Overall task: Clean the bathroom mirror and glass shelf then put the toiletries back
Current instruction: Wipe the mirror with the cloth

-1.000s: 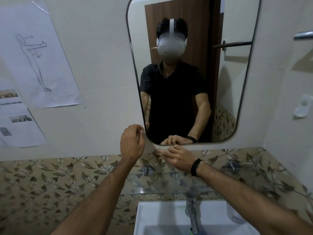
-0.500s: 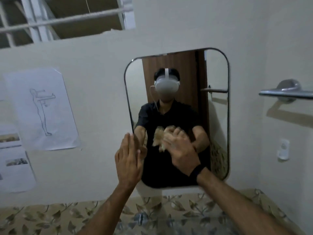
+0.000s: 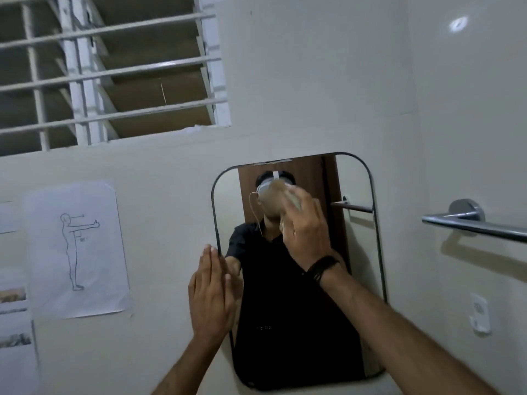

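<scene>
Bare wall open above the mirror (image 3: 296, 280) and to its right, up to the towel bar (image 3: 473, 226) jutting out at frame right. Left of the mirror, taped paper sheet (image 3: 75, 249) flat on the wall; barred window (image 3: 108, 72) blocking upper left.

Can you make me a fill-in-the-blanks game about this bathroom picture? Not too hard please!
1. The right hand presses a cloth against the ____.
2. The left hand lies flat at the mirror's ____ edge.
3. The paper on the wall shows a drawing of a standing ____.
4. The black band sits on the ____ wrist.

Missing words: mirror, left, person, right
</scene>
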